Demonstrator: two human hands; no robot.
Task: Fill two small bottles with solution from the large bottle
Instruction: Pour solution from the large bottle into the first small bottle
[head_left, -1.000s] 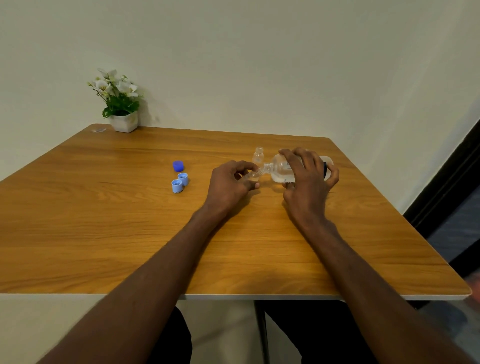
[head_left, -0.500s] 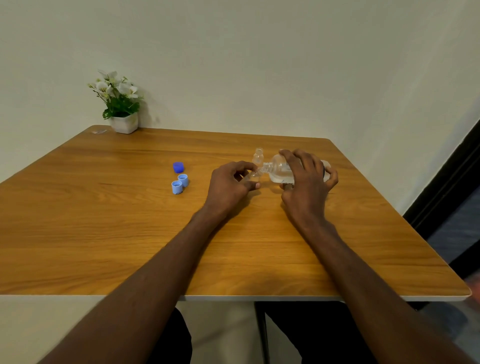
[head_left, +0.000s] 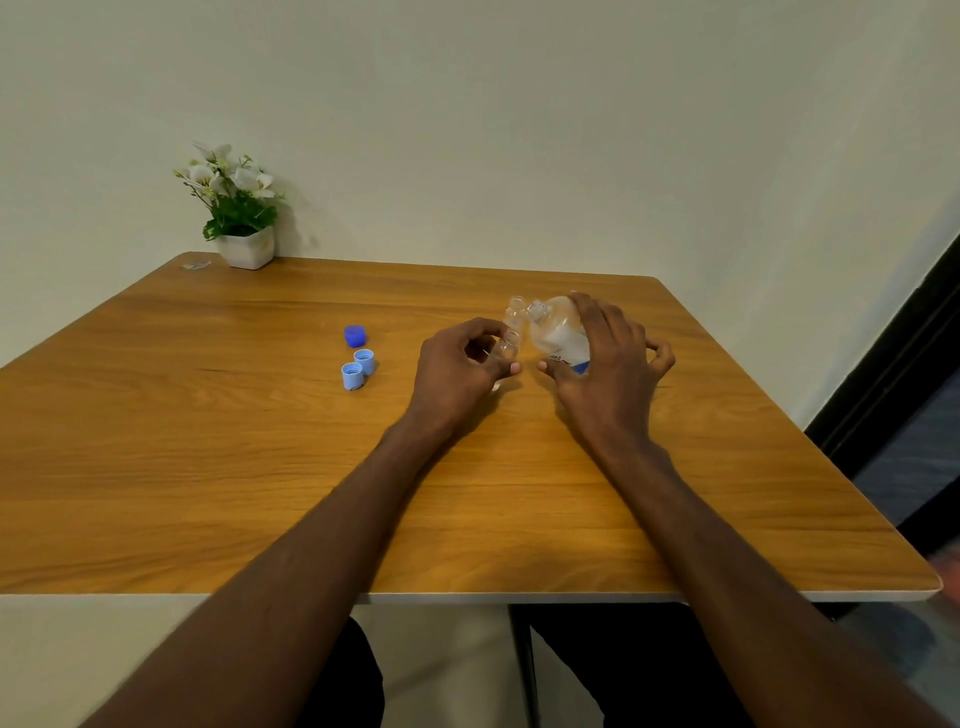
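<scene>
Though level and pouring half a second ago, now tipped back neck-up: large clear plastic bottle (head_left: 557, 332) with white and blue label, open mouth lifted clear of the small bottle's mouth. Gripped from above by right hand (head_left: 608, 374), fingers (head_left: 597, 325) curled over its body, thumb underneath, the outer two fingers bent loosely off to the side. Just left of the large bottle, touching or nearly so: small clear plastic bottle (head_left: 506, 348), uncapped, tilted, pinched between thumb and curled fingers (head_left: 485, 327) of left hand (head_left: 457, 364), much as before. Cannot tell how much liquid inside. Just behind that, close by the large bottle's mouth: second small clear bottle (head_left: 516, 312), upright on the wooden tabletop (head_left: 208, 467), uncapped, unmoved. Well left of the large bottle, unchanged: dark blue round cap (head_left: 355, 335) and two light blue caps (head_left: 364, 361) (head_left: 352, 375), the pair touching, open side up. Far left of and behind the large bottle, at the tabletop's corner: white square pot of white flowers (head_left: 244, 218).
</scene>
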